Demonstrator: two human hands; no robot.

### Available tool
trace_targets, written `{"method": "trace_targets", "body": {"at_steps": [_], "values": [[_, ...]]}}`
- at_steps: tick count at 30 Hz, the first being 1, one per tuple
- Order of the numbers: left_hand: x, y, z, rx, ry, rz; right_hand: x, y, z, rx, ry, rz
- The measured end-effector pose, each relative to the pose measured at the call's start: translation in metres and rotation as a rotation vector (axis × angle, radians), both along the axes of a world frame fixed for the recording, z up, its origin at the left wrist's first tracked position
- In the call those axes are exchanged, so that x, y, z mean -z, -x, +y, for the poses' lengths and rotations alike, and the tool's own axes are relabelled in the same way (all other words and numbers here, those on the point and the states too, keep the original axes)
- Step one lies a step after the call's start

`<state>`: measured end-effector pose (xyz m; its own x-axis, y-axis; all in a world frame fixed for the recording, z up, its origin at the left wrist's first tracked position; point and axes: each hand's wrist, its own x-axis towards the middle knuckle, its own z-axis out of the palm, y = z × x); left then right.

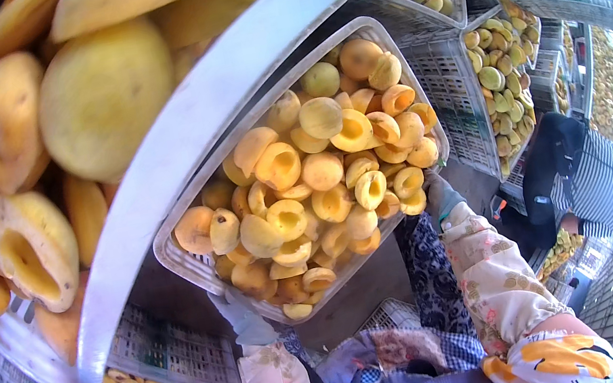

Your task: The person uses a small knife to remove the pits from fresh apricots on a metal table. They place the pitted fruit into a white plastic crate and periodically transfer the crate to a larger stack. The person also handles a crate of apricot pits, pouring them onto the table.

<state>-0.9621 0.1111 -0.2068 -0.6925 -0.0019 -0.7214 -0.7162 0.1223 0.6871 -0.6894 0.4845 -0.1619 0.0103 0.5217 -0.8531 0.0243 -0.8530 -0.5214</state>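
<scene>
A white plastic crate [405, 63], heaped with halved, pitted yellow peaches [324, 172], is tilted in front of me between my two hands. My left hand [247, 321], in a pale grey glove, grips the crate's near left side, its fingers partly hidden by the rim. At the right side my right hand [445, 196], gloved too, is closed on the crate's edge, some fingers out of sight beneath it. Floral sleeve covers reach down both forearms. Some of the peach halves show their hollow cut faces, others their rounded skins.
Close by at upper left looms another peach-filled crate with a broad white rim [176, 128]. Crates of fruit [452, 84] are stacked along the right. A person in a striped top [603, 176] bends over beyond them. At lower left stands a grey crate [178, 349] beside more halves.
</scene>
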Motion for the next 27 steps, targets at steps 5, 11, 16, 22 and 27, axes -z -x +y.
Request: {"method": "trace_targets", "body": {"at_steps": [5, 11, 16, 22, 27], "values": [[-0.036, 0.012, 0.028, -0.166, 0.019, -0.154, 0.024, -0.009, 0.020, -0.012, 0.160, 0.053], [-0.026, 0.011, 0.014, -0.049, -0.288, -0.244, 0.035, -0.044, 0.032, -0.208, 0.138, -0.176], [-0.058, -0.001, -0.002, 0.070, -0.326, -0.426, -0.015, -0.009, 0.075, -0.056, 0.109, -0.038], [-0.017, -0.022, 0.027, 0.031, -0.074, -0.362, 0.017, -0.024, 0.074, 0.030, 0.087, -0.120], [-0.060, 0.006, 0.038, 0.270, -0.002, -0.363, -0.002, -0.015, 0.091, 0.021, 0.199, -0.144]]}}
